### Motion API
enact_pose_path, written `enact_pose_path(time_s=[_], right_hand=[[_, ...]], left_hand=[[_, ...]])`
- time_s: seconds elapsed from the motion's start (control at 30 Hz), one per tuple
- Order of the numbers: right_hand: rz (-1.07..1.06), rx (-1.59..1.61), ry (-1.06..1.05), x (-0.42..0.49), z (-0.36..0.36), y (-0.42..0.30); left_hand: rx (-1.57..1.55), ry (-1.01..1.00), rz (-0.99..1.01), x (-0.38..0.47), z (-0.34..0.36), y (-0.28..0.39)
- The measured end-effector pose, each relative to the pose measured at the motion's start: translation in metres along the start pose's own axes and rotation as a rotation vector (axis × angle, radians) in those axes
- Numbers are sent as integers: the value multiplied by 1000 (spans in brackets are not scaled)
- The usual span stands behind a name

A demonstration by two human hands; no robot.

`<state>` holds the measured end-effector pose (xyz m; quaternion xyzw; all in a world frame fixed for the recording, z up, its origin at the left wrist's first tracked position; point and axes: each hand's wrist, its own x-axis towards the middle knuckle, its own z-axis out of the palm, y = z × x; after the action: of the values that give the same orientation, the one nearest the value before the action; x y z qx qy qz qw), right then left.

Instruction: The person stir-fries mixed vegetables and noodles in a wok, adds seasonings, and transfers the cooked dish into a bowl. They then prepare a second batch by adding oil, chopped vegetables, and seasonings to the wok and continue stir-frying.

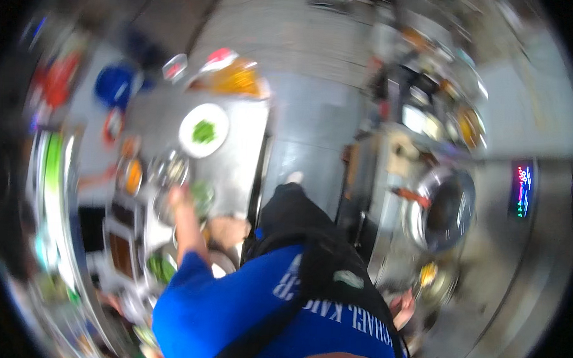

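My left hand (pixel 178 196) reaches over the steel counter at left, beside a metal bowl (pixel 175 169) of pale pieces and a clear bowl (pixel 201 199) with green contents. Blur hides whether its fingers hold anything. Farther up the counter is a white plate (pixel 218 145) with chopped greens (pixel 204 131) on it. At lower right, my right hand (pixel 404 309) is partly hidden by my body, close to a pan (pixel 445 285) and a yellow item (pixel 428 274). Its grip is unclear.
A large wok (pixel 441 209) with a red-handled utensil (pixel 410 196) lying across its rim sits at right. Containers, including a yellow-orange one (pixel 238 78), stand at the counter's far end. A blue round container (pixel 115 85) is at upper left; a grey floor aisle (pixel 313 118) runs between the counters.
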<state>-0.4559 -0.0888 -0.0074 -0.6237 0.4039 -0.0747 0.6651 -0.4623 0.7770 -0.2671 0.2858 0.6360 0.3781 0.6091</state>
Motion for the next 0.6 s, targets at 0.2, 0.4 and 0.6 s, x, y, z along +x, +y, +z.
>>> enact_pose_path(time_s=[0.2,0.4,0.6], right_hand=[[275,1255,16,-21,5,57],[244,1120,183,-56,43,60],[189,1044,274,-82,73,42]], left_hand=[[701,-708,270,-216,132,22],[707,-1660,385,-498,328,-96],[448,-2074,1505,-761,395,-260]])
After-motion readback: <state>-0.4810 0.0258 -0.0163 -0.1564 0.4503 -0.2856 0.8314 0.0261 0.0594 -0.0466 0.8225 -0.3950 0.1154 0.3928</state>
